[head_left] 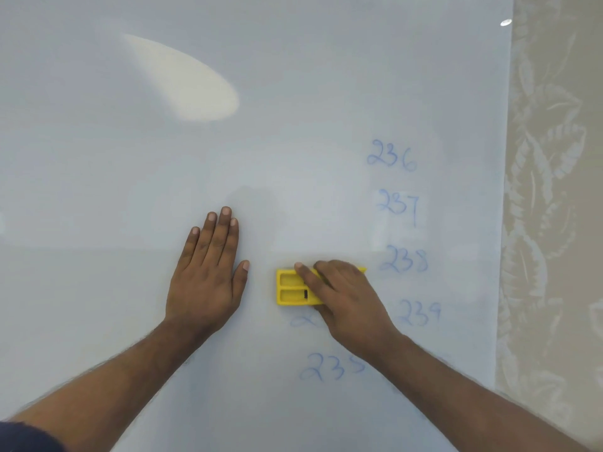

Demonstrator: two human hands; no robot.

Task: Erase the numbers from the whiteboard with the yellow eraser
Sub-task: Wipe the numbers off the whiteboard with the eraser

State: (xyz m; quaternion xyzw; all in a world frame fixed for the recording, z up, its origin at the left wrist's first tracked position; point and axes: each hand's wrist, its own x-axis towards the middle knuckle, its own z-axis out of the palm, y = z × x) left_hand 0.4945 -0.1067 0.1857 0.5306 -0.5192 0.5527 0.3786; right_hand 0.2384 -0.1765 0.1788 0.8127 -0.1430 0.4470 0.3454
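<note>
Right hand (pixel 346 298) grips rectangular yellow eraser (pixel 292 287) | glossy whiteboard (pixel 130 190) | blurry numbers (pixel 391 156)

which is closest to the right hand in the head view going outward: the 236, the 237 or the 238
From the right hand, which holds the yellow eraser:
1. 238, just to its upper right.
2. 237, one row higher.
3. 236, top of the column, farthest.

We see the yellow eraser (pixel 292 288), a ribbed rectangular block, lying lengthwise flat against the glossy whiteboard (pixel 261 158), with faint blue numbers (pixel 403 261) 236 to 239 to its right, 235 and a partial 2 below.
</note>
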